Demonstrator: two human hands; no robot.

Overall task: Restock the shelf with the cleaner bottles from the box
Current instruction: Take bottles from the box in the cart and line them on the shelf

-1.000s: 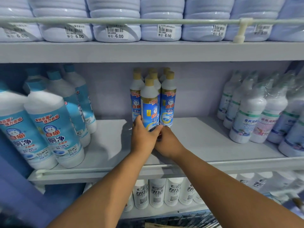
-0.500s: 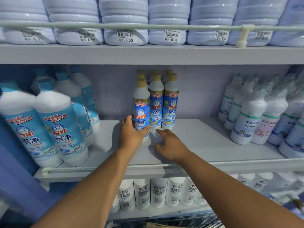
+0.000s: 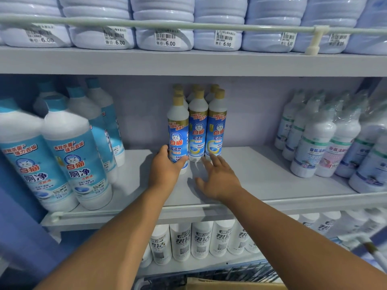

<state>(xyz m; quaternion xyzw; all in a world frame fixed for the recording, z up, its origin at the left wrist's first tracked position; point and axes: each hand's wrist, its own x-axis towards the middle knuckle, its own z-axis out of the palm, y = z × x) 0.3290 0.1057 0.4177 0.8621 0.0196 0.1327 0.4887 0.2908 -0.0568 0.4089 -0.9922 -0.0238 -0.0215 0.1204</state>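
A cluster of slim white cleaner bottles with gold caps and blue labels stands upright in the middle of the grey shelf [image 3: 261, 181]. My left hand [image 3: 166, 170] grips the base of the front-left bottle [image 3: 177, 130], thumb and fingers curled round it. My right hand [image 3: 219, 178] hovers flat over the shelf just in front of the right two front bottles [image 3: 216, 126], fingers spread, fingertips near their bases. More gold-capped bottles stand behind the front row. A strip of the cardboard box [image 3: 230, 284] shows at the bottom edge.
Large blue-labelled bottles [image 3: 73, 160] crowd the shelf's left side. Shrink-wrapped white bottles [image 3: 314, 147] fill the right. A rail [image 3: 314, 200] runs along the shelf's front edge. Big jugs [image 3: 165, 24] sit on the shelf above, white bottles [image 3: 201, 239] below.
My left hand has set the front bottle down at the left of the front row and still holds its base. My right hand has let go and opened flat over the shelf.
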